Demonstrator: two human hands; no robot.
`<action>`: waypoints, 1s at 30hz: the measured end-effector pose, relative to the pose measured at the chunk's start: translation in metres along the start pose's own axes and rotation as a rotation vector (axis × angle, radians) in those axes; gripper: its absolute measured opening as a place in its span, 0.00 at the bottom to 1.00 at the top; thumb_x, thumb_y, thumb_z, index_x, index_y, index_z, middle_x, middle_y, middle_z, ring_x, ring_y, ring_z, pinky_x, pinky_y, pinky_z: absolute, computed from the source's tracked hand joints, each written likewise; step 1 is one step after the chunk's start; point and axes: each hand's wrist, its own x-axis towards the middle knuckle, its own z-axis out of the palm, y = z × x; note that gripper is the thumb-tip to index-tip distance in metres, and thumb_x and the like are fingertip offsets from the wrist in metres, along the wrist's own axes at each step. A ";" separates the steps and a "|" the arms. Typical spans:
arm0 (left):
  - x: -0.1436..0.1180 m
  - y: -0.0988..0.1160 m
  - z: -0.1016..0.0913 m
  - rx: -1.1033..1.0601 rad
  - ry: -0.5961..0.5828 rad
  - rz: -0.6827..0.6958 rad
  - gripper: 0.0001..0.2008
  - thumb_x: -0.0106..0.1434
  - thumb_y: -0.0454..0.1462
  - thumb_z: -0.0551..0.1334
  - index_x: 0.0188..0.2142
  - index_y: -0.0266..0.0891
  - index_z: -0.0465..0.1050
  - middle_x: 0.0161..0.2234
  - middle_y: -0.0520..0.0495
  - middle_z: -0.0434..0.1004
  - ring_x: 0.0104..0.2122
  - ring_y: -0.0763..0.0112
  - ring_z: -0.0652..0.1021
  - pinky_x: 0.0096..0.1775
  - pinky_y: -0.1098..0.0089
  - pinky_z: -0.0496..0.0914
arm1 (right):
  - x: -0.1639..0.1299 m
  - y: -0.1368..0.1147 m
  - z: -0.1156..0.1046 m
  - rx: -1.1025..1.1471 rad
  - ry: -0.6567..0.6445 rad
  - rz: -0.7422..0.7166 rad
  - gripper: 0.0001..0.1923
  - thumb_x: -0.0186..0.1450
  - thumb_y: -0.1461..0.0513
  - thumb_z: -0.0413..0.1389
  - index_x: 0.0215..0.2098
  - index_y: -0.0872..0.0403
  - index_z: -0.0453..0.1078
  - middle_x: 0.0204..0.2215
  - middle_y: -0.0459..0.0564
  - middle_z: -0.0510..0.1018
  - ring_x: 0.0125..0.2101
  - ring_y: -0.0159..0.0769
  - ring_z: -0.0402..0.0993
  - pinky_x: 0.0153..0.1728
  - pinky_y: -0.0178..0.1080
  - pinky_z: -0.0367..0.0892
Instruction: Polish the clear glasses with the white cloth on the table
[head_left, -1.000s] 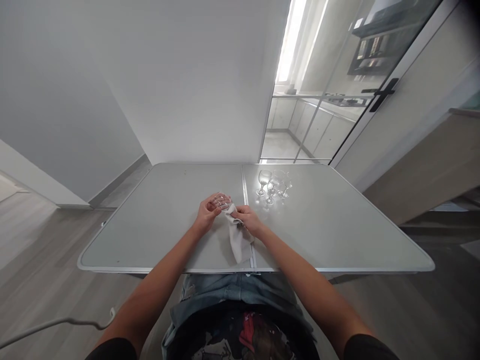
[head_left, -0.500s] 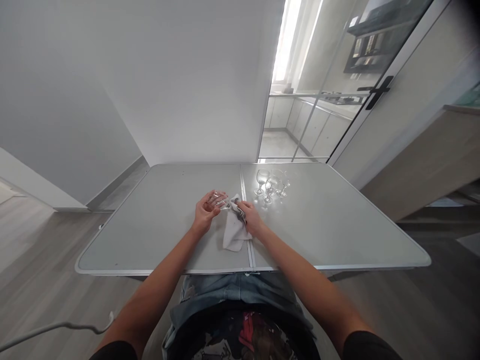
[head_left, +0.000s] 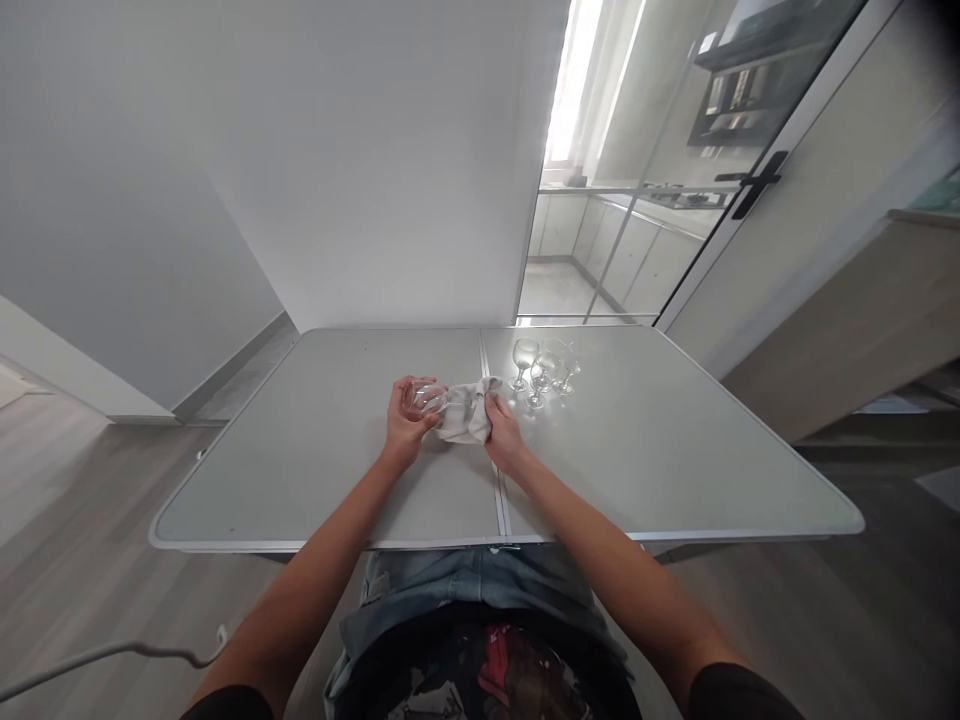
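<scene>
My left hand [head_left: 406,420] grips the bowl of a clear stemmed glass [head_left: 424,400], held on its side above the grey table [head_left: 315,440]. A light grey cloth [head_left: 463,413] is bunched around the glass's stem end, and my right hand [head_left: 501,432] holds that cloth against it. The glass's stem and foot are hidden inside the cloth. Both hands hover over the table's middle seam.
A group of three clear stemmed glasses [head_left: 541,368] stands upright on the table just beyond my right hand. A glass sliding door with a black handle [head_left: 757,183] is at the back right. A white cable [head_left: 105,655] lies on the floor at the left.
The cloth, which hung down to the table, has been gathered up and bunched around the glass. The glass has shifted slightly left and both hands have risen a little.
</scene>
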 end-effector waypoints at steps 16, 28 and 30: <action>-0.008 -0.018 0.004 0.353 -0.151 0.011 0.26 0.50 0.41 0.76 0.48 0.41 0.73 0.46 0.41 0.80 0.44 0.60 0.80 0.47 0.59 0.75 | 0.008 0.030 -0.008 -0.183 -0.013 0.014 0.26 0.54 0.41 0.63 0.33 0.54 0.70 0.24 0.43 0.74 0.27 0.32 0.69 0.30 0.35 0.65; -0.010 -0.021 0.001 0.467 0.191 -0.060 0.12 0.55 0.47 0.72 0.34 0.42 0.82 0.38 0.45 0.84 0.42 0.56 0.82 0.50 0.54 0.75 | 0.000 0.026 -0.004 -0.177 -0.079 -0.020 0.21 0.57 0.46 0.65 0.29 0.53 0.69 0.23 0.41 0.70 0.24 0.28 0.62 0.26 0.33 0.59; -0.011 -0.021 0.001 0.444 0.148 -0.095 0.13 0.55 0.47 0.72 0.35 0.42 0.82 0.39 0.44 0.84 0.43 0.56 0.82 0.50 0.54 0.75 | -0.004 0.023 -0.001 -0.095 -0.123 -0.018 0.18 0.58 0.48 0.65 0.31 0.52 0.71 0.25 0.43 0.72 0.26 0.30 0.65 0.29 0.34 0.63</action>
